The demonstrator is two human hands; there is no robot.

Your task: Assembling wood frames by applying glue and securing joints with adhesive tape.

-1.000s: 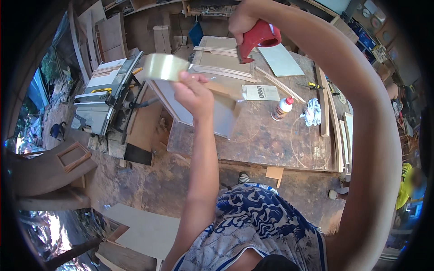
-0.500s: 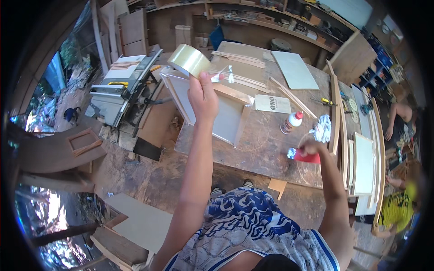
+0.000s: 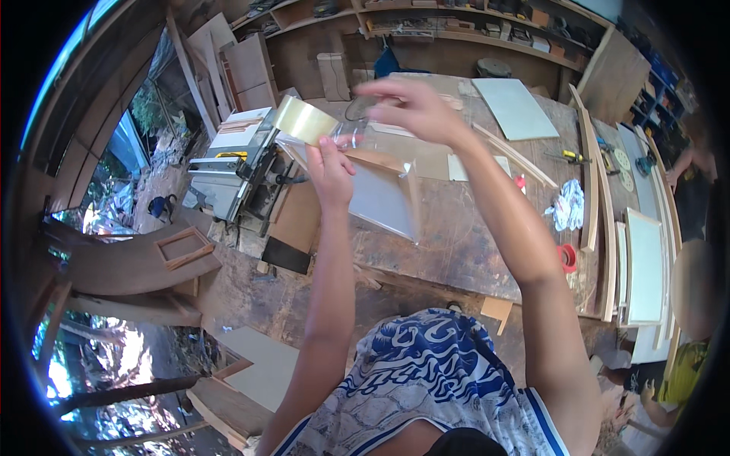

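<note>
My left hand (image 3: 332, 171) is raised above the table, closed on a wide roll of clear packing tape (image 3: 306, 121). A loose, see-through end of the tape hangs by the fingers. My right hand (image 3: 418, 110) reaches across just right of the roll, fingers stretched out and apart, with nothing visible in them. Below both hands, a shallow wooden frame with a pale panel (image 3: 379, 199) lies tilted at the table's left edge. A red tape dispenser (image 3: 566, 258) rests on the table by my right elbow. My right forearm hides much of the table's middle.
On the wooden worktable (image 3: 456, 251) lie a white board (image 3: 517, 110), wood strips (image 3: 517, 156), a crumpled white wrap (image 3: 567, 205) and a yellow-handled screwdriver (image 3: 574, 156). A table saw (image 3: 224, 182) stands left. At far right is a person in a yellow shirt (image 3: 688, 376).
My right hand has let go of the red dispenser and swung up and left to beside the tape roll. The view has shifted slightly; my left hand still holds the roll.
</note>
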